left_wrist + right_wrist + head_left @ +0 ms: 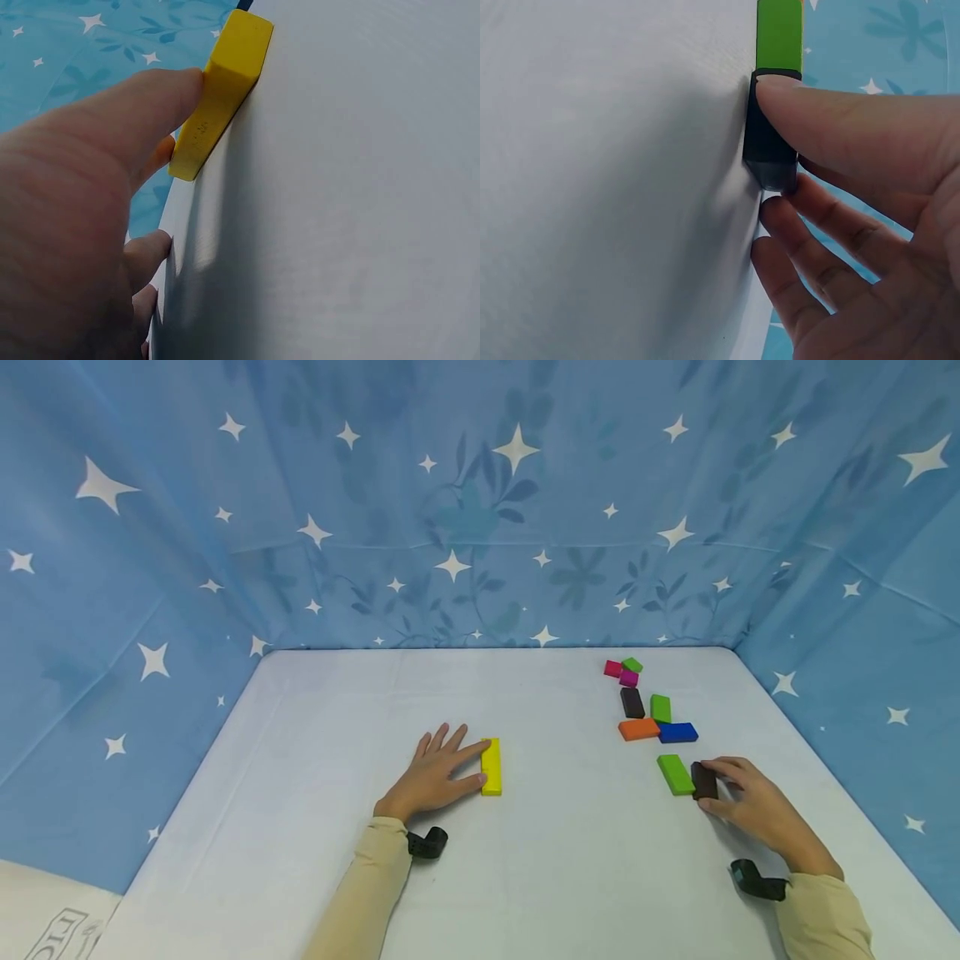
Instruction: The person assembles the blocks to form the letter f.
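Observation:
In the head view, my left hand lies with fingers spread beside a long yellow block on the table. Its index fingertip touches the block near the far end, and the thumb touches it along the left side; the left wrist view shows the thumb against the yellow block. My right hand pinches a black block between thumb and index finger. That block stands right at the near corner of a green block. The right wrist view shows the green block just beyond the black one.
Behind the right hand, an orange block, a blue block, a green block and a black block lie clustered. Farther back are red, magenta and green pieces. A blue starry curtain borders the white table.

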`<action>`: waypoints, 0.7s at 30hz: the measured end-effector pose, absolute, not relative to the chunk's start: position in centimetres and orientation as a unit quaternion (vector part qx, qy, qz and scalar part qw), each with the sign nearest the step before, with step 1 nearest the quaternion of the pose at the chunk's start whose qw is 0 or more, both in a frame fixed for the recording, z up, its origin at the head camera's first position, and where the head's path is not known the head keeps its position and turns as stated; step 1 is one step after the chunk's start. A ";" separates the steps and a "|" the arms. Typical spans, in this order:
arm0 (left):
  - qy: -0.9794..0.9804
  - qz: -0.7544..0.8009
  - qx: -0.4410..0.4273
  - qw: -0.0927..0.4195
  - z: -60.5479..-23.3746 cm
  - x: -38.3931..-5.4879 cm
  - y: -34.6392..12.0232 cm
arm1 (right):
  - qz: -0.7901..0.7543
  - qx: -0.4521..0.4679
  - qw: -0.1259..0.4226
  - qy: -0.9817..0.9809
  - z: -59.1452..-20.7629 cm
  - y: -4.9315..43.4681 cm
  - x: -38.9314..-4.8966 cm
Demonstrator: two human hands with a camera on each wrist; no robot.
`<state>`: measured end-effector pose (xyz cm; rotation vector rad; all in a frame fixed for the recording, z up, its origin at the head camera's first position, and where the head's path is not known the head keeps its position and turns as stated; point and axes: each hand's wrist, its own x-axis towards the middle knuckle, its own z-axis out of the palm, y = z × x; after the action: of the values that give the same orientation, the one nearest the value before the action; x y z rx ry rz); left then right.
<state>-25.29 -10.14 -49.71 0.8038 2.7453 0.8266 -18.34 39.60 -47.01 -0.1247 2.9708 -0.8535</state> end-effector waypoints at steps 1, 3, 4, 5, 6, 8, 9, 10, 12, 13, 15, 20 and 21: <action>0.920 0.274 0.269 0.083 -49.7 -25.3 -10.1 | -0.276 -0.038 0.023 0.960 -47.0 39.6 -18.3; 0.920 0.273 0.268 0.085 -49.8 -25.3 -10.1 | -0.277 -0.034 0.021 0.960 -47.0 39.7 -18.3; 0.921 0.272 0.267 0.086 -49.9 -25.3 -10.1 | -0.279 -0.032 0.019 0.960 -47.0 39.7 -18.2; 0.921 0.271 0.266 0.088 -49.9 -25.3 -10.1 | -0.281 -0.030 0.018 0.959 -46.9 39.7 -18.2; 0.921 0.270 0.265 0.088 -50.0 -25.4 -10.1 | -0.281 -0.026 0.017 0.959 -46.9 39.7 -18.2; 0.921 0.272 0.264 0.087 -50.0 -25.3 -10.1 | -0.278 -0.018 0.015 0.960 -46.7 39.7 -18.1; 0.922 0.271 0.263 0.088 -50.0 -25.3 -10.2 | -0.277 -0.014 0.014 0.961 -46.6 39.6 -18.1; 0.922 0.271 0.262 0.089 -50.0 -25.3 -10.2 | -0.275 -0.012 0.009 0.961 -46.5 39.5 -18.0; 0.922 0.274 0.260 0.087 -49.9 -25.2 -10.2 | -0.273 -0.009 0.000 0.962 -46.2 39.3 -17.9; 0.921 0.277 0.259 0.085 -49.9 -25.2 -10.2 | -0.273 -0.012 -0.008 0.962 -46.1 39.1 -17.9; 0.922 0.278 0.256 0.082 -49.8 -25.1 -10.2 | -0.278 -0.020 -0.022 0.960 -45.9 38.7 -17.9; 0.923 0.284 0.249 0.068 -49.7 -25.0 -10.0 | -0.288 -0.040 -0.032 0.956 -45.5 36.8 -18.2; 0.924 0.285 0.248 0.065 -49.7 -25.0 -9.9 | -0.290 -0.044 -0.031 0.956 -45.4 36.3 -18.3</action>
<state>-24.98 -9.90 -49.66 0.7490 2.7876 0.8602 -18.26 36.31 -45.43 -0.1405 3.0631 -0.9295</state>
